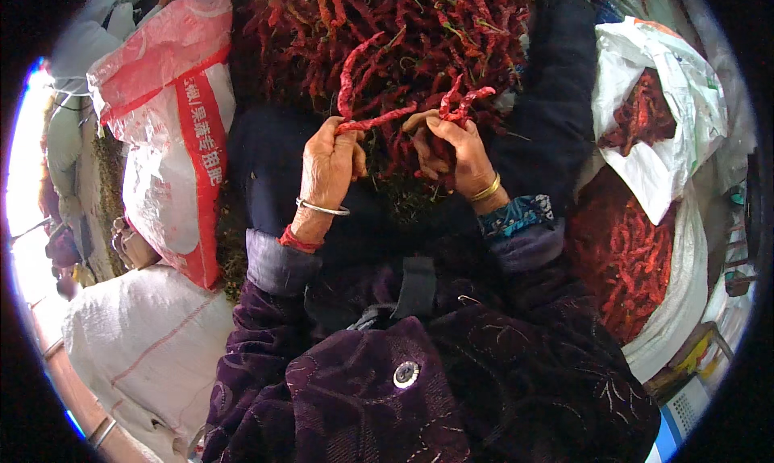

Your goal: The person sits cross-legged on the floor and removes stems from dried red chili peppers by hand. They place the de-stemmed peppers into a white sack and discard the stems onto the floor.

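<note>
A large heap of dried red chili peppers [387,45], some with pale stems, lies in front of my legs. My left hand [331,157] pinches dried chilies [376,119] between thumb and fingers; one points up and another reaches right. Beside it, my right hand [456,145] holds further wrinkled chilies [462,103] that stick up past the thumb and index finger. The hands are apart, both just over the near edge of the heap. Loose stem scraps [408,203] lie below, between my legs.
A red and white printed sack [172,142] stands at left, above a white woven sack [145,342]. To the right, a white plastic bag [695,106] holds darker chilies [641,115]. Below it, an open white sack [689,293] is filled with red chilies [638,269].
</note>
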